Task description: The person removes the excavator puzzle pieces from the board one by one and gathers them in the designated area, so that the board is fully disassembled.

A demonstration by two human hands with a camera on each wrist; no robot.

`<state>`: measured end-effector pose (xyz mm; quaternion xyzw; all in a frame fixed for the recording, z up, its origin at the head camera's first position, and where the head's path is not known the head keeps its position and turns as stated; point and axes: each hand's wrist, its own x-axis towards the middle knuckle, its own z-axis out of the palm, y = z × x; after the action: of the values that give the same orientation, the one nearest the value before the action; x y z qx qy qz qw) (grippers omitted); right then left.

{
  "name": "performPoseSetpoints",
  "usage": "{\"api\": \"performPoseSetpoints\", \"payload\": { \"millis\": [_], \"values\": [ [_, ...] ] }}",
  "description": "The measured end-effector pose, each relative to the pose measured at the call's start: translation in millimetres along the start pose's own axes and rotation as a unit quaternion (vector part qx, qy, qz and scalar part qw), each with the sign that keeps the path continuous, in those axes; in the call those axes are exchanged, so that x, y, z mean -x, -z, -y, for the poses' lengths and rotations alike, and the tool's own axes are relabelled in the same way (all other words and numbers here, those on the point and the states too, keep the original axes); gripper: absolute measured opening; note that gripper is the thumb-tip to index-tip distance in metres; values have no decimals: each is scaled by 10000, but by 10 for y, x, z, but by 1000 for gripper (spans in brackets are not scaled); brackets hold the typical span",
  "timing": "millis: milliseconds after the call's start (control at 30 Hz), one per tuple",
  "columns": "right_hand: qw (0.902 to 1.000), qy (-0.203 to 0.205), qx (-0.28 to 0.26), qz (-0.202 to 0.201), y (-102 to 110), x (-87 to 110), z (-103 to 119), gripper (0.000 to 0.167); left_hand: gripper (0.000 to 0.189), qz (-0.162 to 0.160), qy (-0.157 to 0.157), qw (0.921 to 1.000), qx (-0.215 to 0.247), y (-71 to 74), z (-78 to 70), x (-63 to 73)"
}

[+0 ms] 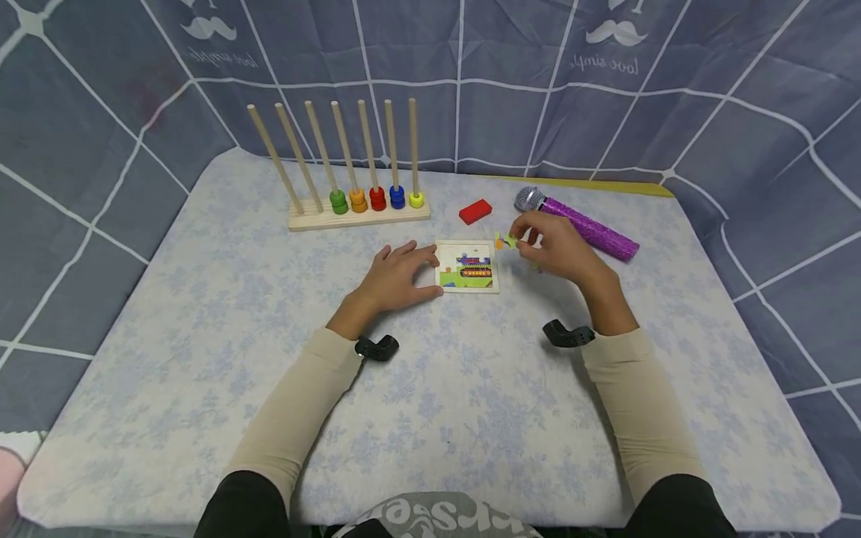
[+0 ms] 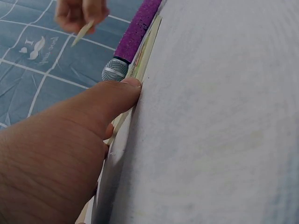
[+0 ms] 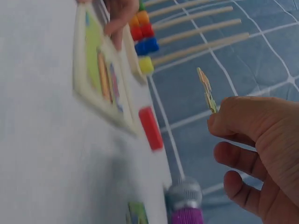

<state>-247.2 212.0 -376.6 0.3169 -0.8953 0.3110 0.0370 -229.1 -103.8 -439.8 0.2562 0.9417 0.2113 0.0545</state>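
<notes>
A small wooden jigsaw tray (image 1: pixel 468 291) lies on the table, partly filled with pieces showing a colourful vehicle on green ground. My left hand (image 1: pixel 401 278) rests at its left side with fingers spread, thumb and fingertips touching the border. Just above the tray's right edge, my right hand (image 1: pixel 555 245) pinches a green and orange puzzle piece (image 1: pixel 504 241) between thumb and finger. The same puzzle piece (image 3: pixel 206 89) stands edge-on in the right wrist view. Another puzzle piece (image 3: pixel 137 213) lies on the table, mostly hidden under the right hand in the head view.
A red block (image 1: pixel 475 211) lies behind the tray. Beyond my right hand is a purple glittery microphone (image 1: pixel 592 229). At the back left stands a wooden peg rack (image 1: pixel 359 218) with coloured beads on several of its upright rods. Grey-blue checked cloth (image 1: pixel 511 119) hangs around the table.
</notes>
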Motion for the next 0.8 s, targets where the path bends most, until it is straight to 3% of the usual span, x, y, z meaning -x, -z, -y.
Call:
{"api": "performPoseSetpoints", "payload": {
  "millis": [200,333,800],
  "values": [
    [9982,-470,357,143,142,542,-219,14,51,66,-31,10000,17,-13,-23,-15],
    [9970,-589,379,316,100,748,-313,16,50,62,-20,10000,-45,-8,-27,-21],
    [9963,-597,501,353,-64,759,-388,10,51,60,54,10000,-41,4,-5,10]
  ]
}}
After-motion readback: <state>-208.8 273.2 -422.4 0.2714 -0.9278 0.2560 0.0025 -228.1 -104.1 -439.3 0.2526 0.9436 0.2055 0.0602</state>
